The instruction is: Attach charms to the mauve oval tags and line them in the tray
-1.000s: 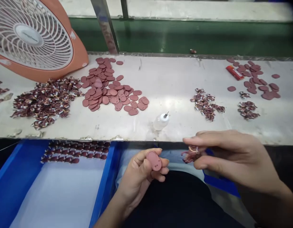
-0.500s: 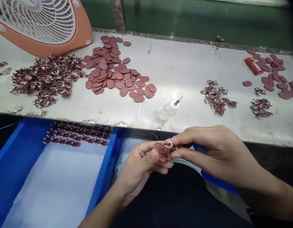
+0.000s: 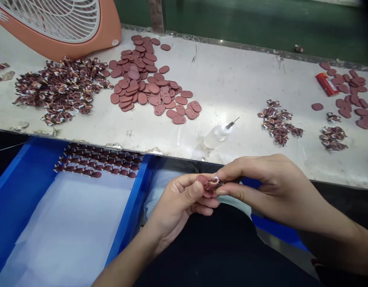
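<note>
Oval base (image 3: 201,180) is pinched by left hand (image 3: 181,196) at near side of bench (image 3: 231,79); small figurine (image 3: 213,182) is grasped by right hand (image 3: 270,189) against base. Needle-tipped bottle (image 3: 215,137) is seen farther off.

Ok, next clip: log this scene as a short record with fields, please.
Left hand: holds a reddish disc
Right hand: pinches a figure at the disc; whether it is seated, cannot tell
Table, left: fan, figure pile, disc pile
Table, middle: bottle with a needle tip
Table, right: two figure clusters, scattered discs, red packet
Below table, left: blue box with rows of brown pieces on white sheeting
</note>
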The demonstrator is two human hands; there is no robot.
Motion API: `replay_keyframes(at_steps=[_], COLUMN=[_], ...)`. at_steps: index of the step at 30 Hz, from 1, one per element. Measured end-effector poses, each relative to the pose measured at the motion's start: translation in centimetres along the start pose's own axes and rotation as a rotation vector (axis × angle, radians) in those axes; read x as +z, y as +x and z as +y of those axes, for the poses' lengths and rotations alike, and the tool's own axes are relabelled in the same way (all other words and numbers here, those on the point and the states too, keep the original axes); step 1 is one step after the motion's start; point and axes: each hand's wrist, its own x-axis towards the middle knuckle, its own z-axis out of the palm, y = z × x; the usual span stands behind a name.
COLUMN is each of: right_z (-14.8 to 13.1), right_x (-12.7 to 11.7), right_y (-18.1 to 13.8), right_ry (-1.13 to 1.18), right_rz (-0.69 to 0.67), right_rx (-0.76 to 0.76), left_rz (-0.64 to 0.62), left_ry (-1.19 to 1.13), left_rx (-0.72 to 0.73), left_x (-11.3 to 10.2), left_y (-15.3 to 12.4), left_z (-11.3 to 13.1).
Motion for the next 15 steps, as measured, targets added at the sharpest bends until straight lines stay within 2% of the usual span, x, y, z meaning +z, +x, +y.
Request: replay_keyframes(at_steps=[15], right_z=[0.22], right_x=[-0.56], right_y=[0.7], right_ry=[-0.028], right_rz=[-0.11], right_rx=[-0.056], left_rz=[0.022], left_ry=[-0.048], left_rx=[-0.044], left_x=[0.12], left_y=[0.37], left_z=[0.02])
